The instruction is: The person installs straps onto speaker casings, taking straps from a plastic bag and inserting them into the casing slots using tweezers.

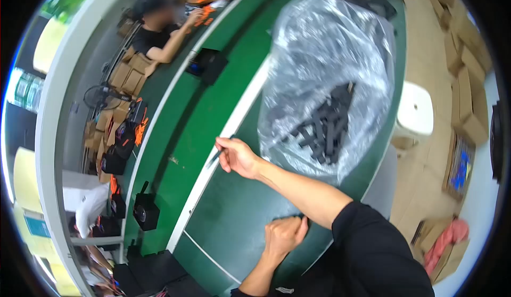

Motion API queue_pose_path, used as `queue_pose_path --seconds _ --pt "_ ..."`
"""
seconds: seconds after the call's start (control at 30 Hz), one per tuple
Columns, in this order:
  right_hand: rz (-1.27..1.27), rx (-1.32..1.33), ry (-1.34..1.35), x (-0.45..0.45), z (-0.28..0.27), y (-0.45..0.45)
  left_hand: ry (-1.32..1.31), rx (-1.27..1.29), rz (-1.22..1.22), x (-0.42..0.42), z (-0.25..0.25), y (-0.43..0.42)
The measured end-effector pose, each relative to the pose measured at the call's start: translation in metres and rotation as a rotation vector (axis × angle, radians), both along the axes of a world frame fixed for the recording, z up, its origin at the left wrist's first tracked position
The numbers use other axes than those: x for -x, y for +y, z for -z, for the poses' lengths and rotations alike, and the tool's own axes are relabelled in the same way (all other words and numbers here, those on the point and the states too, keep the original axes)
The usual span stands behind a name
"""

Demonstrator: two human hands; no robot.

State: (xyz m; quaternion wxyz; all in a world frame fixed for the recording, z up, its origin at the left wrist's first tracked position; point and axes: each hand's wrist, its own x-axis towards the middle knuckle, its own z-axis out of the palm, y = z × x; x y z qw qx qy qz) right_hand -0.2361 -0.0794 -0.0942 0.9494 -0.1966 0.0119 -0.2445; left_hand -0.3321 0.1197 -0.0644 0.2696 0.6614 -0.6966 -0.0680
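Observation:
My right hand (238,157) reaches out over the white edge strip of the green bench, its fingers pinching a thin dark stick-like piece (214,157). What kind of piece it is, I cannot make out. Closer to my body, my left hand (285,237) is closed in a fist above the dark green tabletop (229,217); anything inside it is hidden. Beyond both hands lies a large clear plastic bag (324,41), its mouth open towards me. Inside the opening is a heap of short black strips (324,132).
A green conveyor belt (213,116) runs alongside, carrying black box-shaped units (146,212). Across it a co-worker (157,31) handles orange pieces. A white stool (415,108) and cardboard boxes (471,105) stand to the right. More black boxes (154,273) sit at the lower left.

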Motion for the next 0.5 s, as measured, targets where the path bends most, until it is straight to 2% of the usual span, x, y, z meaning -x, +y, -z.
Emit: queue_pose_path --seconds 0.17,0.4,0.5 --pt "-0.18 0.048 0.039 0.0 -0.008 0.015 0.054 0.015 0.026 -0.001 0.003 0.008" --pt "-0.393 -0.136 -0.095 -0.005 0.013 0.021 0.052 0.002 0.059 -0.011 0.007 0.009" --pt "-0.365 -0.078 0.0 -0.003 0.004 0.025 0.057 -0.024 0.038 -0.009 0.005 0.008"
